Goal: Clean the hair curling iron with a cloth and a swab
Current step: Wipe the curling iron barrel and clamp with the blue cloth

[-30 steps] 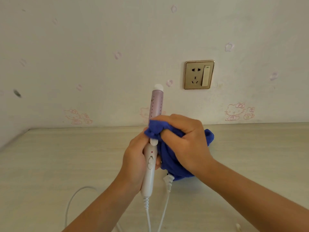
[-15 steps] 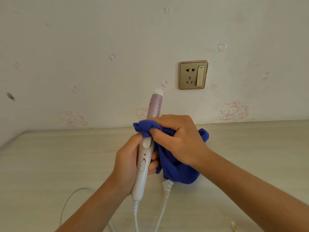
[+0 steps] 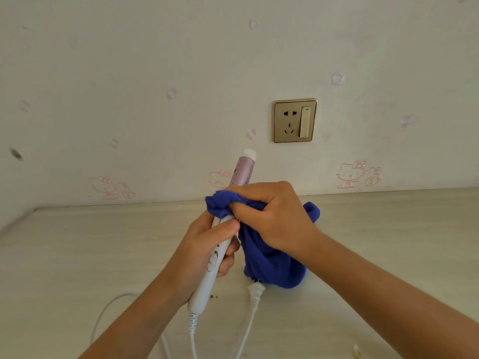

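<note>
Pale surface (image 3: 77, 255) below. Blue cloth (image 3: 269, 265) hangs from right hand (image 3: 269, 216), fingers closed on it w/ curling iron (image 3: 243, 172) barrel inside. Left hand (image 3: 204, 255) fingers grip the white handle, iron tilted up. Plug (image 3: 255, 291) lies nearby.

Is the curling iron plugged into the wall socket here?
Unplugged. Its plug lies on the table beside the blue cloth, and the wall socket has nothing in it.

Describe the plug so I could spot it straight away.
Start at the gold wall socket and drop down to the pale table. The white plug lies there unplugged, just below the blue cloth, beside the curling iron.
</note>
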`<control>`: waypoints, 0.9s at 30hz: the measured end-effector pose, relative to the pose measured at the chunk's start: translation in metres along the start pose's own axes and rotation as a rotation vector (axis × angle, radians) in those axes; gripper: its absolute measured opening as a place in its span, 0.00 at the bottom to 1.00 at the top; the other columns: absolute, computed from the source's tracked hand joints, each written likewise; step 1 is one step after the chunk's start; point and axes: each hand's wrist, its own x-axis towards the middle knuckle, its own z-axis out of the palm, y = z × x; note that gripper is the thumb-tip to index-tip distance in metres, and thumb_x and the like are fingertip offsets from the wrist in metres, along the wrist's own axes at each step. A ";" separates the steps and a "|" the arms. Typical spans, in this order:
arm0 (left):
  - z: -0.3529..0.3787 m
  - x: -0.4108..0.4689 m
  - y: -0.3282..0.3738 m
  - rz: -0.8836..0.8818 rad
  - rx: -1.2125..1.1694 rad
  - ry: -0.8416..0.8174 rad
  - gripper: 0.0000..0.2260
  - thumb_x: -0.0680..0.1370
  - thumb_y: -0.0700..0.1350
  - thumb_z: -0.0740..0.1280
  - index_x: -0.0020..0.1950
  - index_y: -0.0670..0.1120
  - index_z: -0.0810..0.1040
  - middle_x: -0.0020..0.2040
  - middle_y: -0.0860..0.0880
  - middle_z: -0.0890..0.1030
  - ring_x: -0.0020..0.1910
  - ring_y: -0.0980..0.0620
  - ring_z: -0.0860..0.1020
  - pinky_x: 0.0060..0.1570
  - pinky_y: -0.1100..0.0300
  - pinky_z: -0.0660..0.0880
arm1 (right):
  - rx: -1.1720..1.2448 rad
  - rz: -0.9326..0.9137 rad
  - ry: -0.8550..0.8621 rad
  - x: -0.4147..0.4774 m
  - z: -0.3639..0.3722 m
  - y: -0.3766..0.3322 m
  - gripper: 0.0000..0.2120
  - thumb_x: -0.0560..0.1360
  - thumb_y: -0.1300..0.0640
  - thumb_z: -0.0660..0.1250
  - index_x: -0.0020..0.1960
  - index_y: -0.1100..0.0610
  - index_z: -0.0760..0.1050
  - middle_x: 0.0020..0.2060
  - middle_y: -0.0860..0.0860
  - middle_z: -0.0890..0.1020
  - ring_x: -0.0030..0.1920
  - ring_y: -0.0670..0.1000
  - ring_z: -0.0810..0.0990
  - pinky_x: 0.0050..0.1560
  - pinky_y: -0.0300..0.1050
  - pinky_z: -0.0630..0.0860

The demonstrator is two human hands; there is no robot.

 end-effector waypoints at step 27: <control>-0.012 -0.004 -0.007 0.150 0.180 -0.007 0.03 0.76 0.46 0.69 0.47 0.54 0.81 0.33 0.46 0.72 0.27 0.52 0.69 0.25 0.61 0.67 | -0.010 0.032 -0.098 -0.002 -0.001 -0.004 0.15 0.78 0.64 0.68 0.59 0.51 0.86 0.49 0.45 0.89 0.50 0.43 0.87 0.56 0.41 0.82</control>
